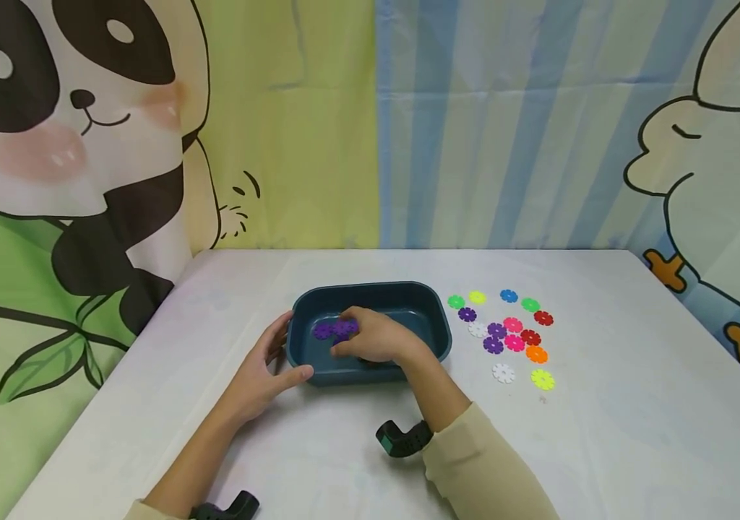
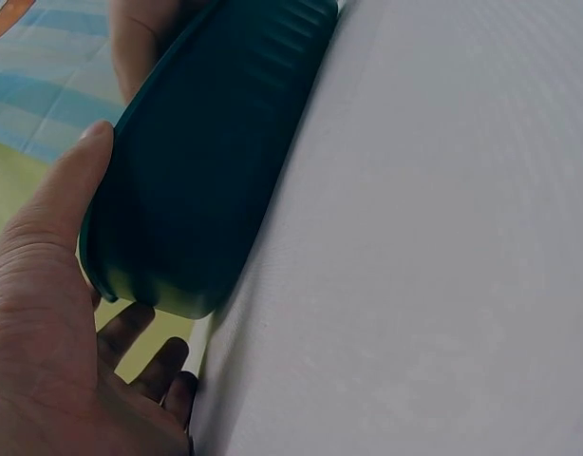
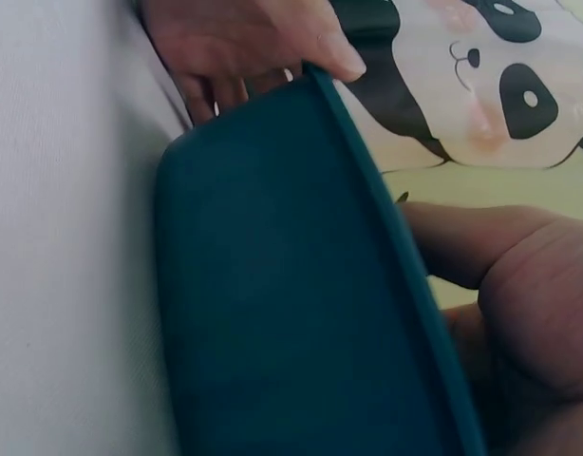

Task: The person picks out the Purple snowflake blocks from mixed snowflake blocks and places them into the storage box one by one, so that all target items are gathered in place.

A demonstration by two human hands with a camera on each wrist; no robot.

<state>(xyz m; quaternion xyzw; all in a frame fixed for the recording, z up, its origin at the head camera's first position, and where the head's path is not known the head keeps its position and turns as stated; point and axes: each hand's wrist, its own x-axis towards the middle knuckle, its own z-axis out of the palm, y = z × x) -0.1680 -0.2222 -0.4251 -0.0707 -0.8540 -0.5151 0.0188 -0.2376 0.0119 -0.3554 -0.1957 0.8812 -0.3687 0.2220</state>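
Observation:
A dark teal plastic basin (image 1: 431,318) sits on the white table. My left hand (image 1: 256,372) holds its left end, the thumb along the near rim and the fingers round the outer side. In the left wrist view, the thumb (image 2: 78,180) lies against the rim and the fingers curl below the corner. My right hand (image 1: 376,338) reaches over the near rim into the basin. Its thumb and index finger pinch purple snowflake discs (image 1: 344,328), with another purple disc (image 1: 322,331) beside them. The basin wall hides these discs in both wrist views.
Right of the basin, several notched snowflake discs lie loose, among them an orange disc (image 1: 536,354), a blue disc (image 1: 509,296), a white disc (image 1: 503,373) and a yellow disc (image 1: 543,380). A cartoon-printed curtain (image 1: 318,130) stands behind the table.

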